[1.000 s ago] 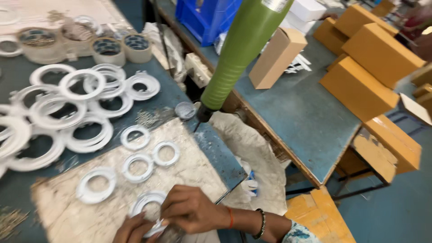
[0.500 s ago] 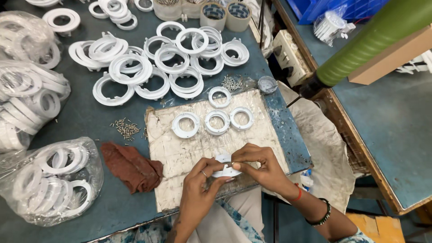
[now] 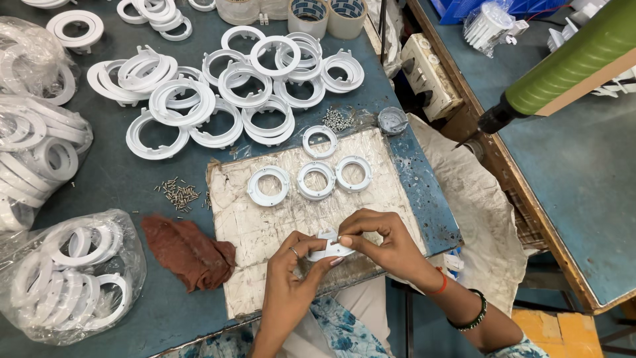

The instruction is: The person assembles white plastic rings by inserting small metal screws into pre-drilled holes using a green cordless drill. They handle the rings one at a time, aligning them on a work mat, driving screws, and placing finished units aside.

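Observation:
Both my hands hold one small white plastic ring (image 3: pixel 331 248) just above the near edge of a worn cardboard mat (image 3: pixel 265 225). My left hand (image 3: pixel 291 275) grips it from below, with a finger ring on it. My right hand (image 3: pixel 384 242) pinches its top with thumb and fingers; that wrist carries a red thread and a dark bangle. Three similar white rings (image 3: pixel 308 180) lie in a row on the mat farther out, and a fourth (image 3: pixel 320 141) sits at its far edge.
A heap of larger white rings (image 3: pixel 218 99) covers the far table. Bags of rings (image 3: pixel 63 278) lie at left. A brown rag (image 3: pixel 185 248), loose screws (image 3: pixel 179 194), tape rolls (image 3: pixel 328 16) and a hanging green electric screwdriver (image 3: pixel 563 66) are nearby.
The view has swung down and left from a second ago, centring on the mat. My hands stay together on the white ring, shifted slightly in the last half second.

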